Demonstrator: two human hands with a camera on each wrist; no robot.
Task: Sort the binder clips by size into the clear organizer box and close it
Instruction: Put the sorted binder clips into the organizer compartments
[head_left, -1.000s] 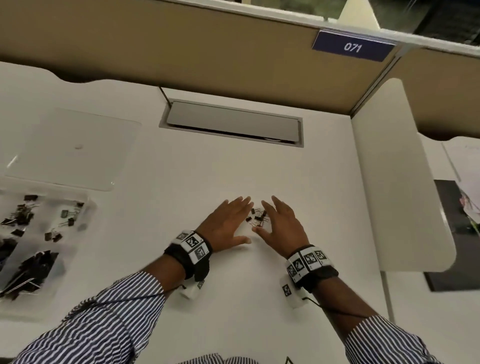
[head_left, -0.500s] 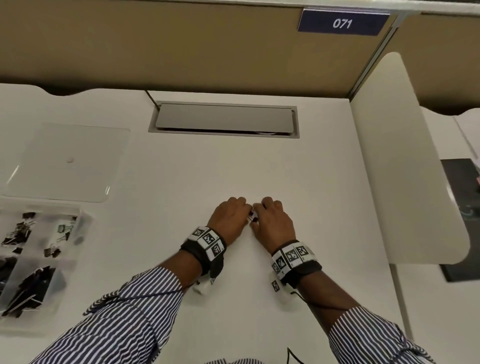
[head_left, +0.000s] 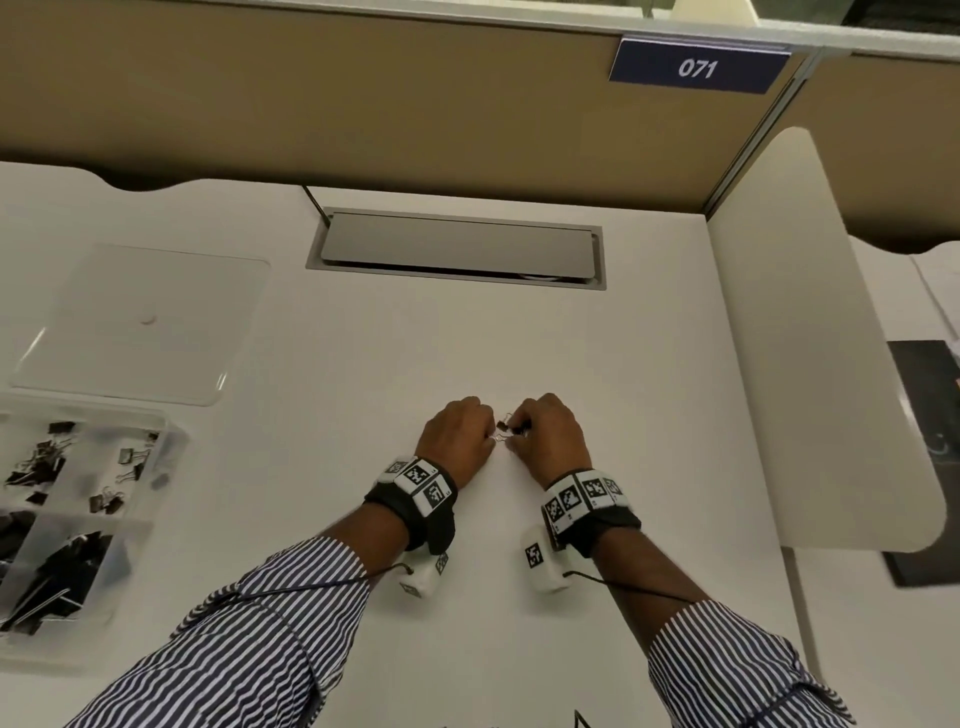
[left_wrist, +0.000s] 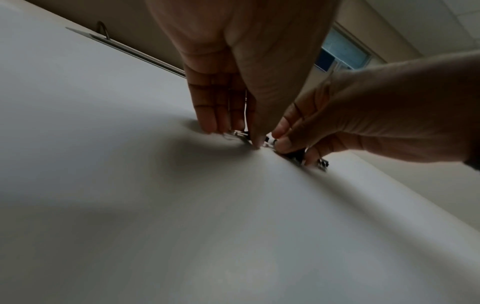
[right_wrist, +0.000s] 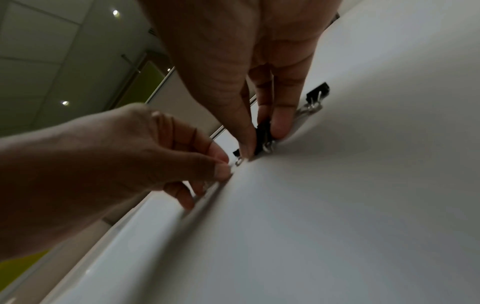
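- Far left, table (head_left: 363, 374) edge: clear organizer box (head_left: 78, 519) lies open, its compartments holding black binder clips sorted in groups; its clear lid (head_left: 140, 322) lies flat just behind it.
- Rear: tan partition (head_left: 363, 104) runs along the table's back edge; a grey cable hatch (head_left: 457, 249) sits in the surface below it.
- Centre: left hand (head_left: 454, 439) rests on the white surface, fingers curled and pinching a wire handle of a small clip.
- Loose binder clips (head_left: 511, 428) lie between the two hands.
- Right hand (head_left: 548, 439), touching distance from the left, has thumb and fingers (right_wrist: 283, 121) pinching a black clip (right_wrist: 263, 133); another clip (right_wrist: 318, 92) lies just beyond.
- Right: white side panel (head_left: 810, 364) bounds the table; bare surface lies between hands and box.
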